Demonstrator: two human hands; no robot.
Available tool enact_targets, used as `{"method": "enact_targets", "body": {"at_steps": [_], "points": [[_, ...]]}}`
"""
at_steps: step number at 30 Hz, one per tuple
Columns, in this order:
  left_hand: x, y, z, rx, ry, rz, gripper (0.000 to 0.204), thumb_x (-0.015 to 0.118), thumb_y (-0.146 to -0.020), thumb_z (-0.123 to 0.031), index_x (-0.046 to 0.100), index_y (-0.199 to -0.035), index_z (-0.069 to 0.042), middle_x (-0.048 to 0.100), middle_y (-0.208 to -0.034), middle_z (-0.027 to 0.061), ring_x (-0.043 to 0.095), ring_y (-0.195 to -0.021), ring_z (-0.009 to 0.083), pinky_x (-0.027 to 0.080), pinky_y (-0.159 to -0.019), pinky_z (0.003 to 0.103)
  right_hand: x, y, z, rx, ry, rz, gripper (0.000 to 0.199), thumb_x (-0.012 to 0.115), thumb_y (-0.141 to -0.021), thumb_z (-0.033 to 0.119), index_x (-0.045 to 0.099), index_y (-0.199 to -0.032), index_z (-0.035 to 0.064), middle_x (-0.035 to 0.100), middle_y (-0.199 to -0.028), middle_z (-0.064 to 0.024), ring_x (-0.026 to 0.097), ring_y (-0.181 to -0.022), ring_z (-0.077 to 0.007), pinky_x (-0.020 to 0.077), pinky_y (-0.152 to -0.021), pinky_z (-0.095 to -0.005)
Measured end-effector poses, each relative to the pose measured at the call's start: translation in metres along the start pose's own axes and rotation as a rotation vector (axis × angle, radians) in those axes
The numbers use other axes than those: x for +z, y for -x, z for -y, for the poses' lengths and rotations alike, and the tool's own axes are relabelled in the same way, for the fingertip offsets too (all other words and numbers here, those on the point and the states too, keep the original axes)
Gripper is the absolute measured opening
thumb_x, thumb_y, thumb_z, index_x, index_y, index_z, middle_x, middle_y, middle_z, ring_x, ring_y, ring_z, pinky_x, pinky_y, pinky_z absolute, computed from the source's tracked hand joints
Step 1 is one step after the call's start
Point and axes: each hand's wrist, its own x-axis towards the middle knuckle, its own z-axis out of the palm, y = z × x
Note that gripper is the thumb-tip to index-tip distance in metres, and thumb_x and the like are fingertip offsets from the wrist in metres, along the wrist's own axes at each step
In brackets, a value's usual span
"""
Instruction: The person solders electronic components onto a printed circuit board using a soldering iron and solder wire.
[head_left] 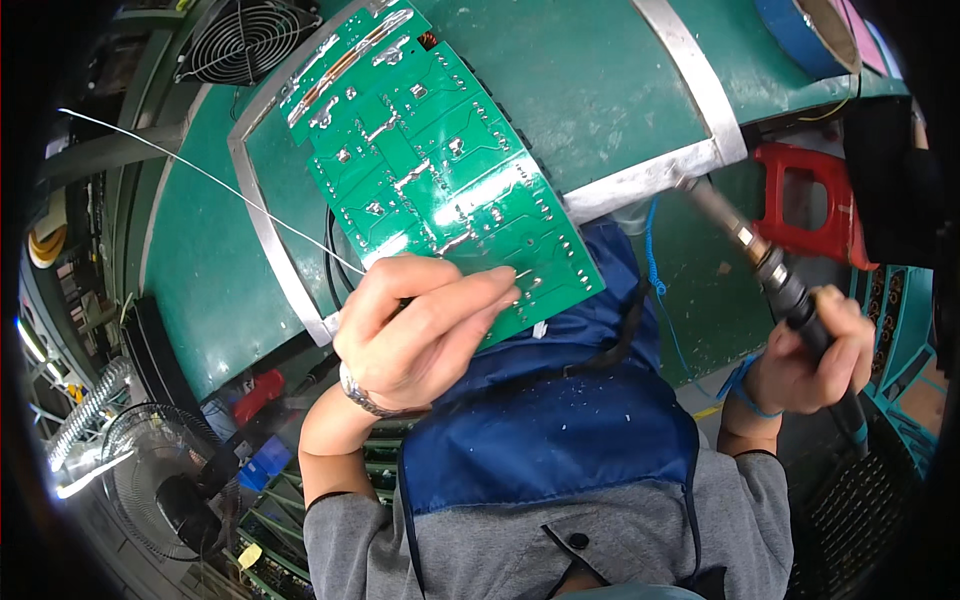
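Note:
A long green circuit board (420,170) lies slanted in front of me, solder side up, with shiny solder joints and strips on it. My left hand (415,325) is over its near end, the fingers pinched round a thin solder wire (215,180). The wire trails off to the upper left, and its short tip shows past the fingertips, close above the board. In my right hand (820,355), off to the right and apart from the board, is a soldering iron (770,265). Its tip points up and left, near the metal frame's corner, slightly blurred.
A silvery metal frame (640,192) runs across the green worktop (590,90). A black fan (248,42) sits at the back left, a blue tape roll (800,40) at the back right. A red stool (805,205) stands beyond the iron. A blue coiled cord (655,250) hangs near the edge.

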Motion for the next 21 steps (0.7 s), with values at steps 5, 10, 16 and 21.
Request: {"method": "enact_targets", "body": {"at_steps": [5,10,16,21], "points": [[0.035,-0.029,-0.002,-0.042,0.101,-0.102,0.025,0.078,-0.071,0.004,0.072,-0.093,-0.005,0.056,-0.082,0.0038,0.05,-0.061,0.0088,0.039,-0.05,0.021,0.01,-0.057,-0.037,-0.045,0.131,-0.307,0.031,0.05,-0.096,0.016,0.065,-0.101,-0.0102,0.067,-0.084,-0.0166,0.057,-0.056,-0.0097,0.0464,-0.053,-0.0186],[0.052,-0.052,-0.01,-0.161,0.287,-0.124,0.022,0.07,-0.078,0.007,0.07,-0.098,-0.003,0.055,-0.088,0.0043,0.049,-0.062,0.0056,0.04,-0.052,0.02,0.003,-0.108,-0.065,-0.159,0.453,-0.357,0.02,0.065,-0.091,0.013,0.069,-0.104,-0.0007,0.07,-0.086,-0.0075,0.061,-0.068,-0.0076,0.0487,-0.062,-0.0192],[0.013,-0.039,0.001,-0.183,0.253,-0.105,0.025,0.073,-0.075,0.007,0.071,-0.097,-0.003,0.057,-0.085,0.0053,0.055,-0.06,0.0093,0.043,-0.051,0.022,-0.003,-0.128,-0.073,-0.147,0.559,-0.29,0.017,0.064,-0.091,0.014,0.071,-0.101,0.0015,0.069,-0.079,-0.0046,0.062,-0.069,-0.0071,0.05,-0.063,-0.0206],[-0.021,-0.024,0.022,-0.221,-0.078,-0.15,0.03,0.078,-0.071,0.005,0.074,-0.097,-0.008,0.054,-0.082,0.0028,0.052,-0.06,0.0093,0.042,-0.051,0.023,0.002,-0.126,-0.066,-0.115,0.593,-0.217,0.019,0.062,-0.093,0.014,0.07,-0.105,0.0013,0.067,-0.082,-0.002,0.059,-0.07,-0.0056,0.0478,-0.064,-0.0184]]}}
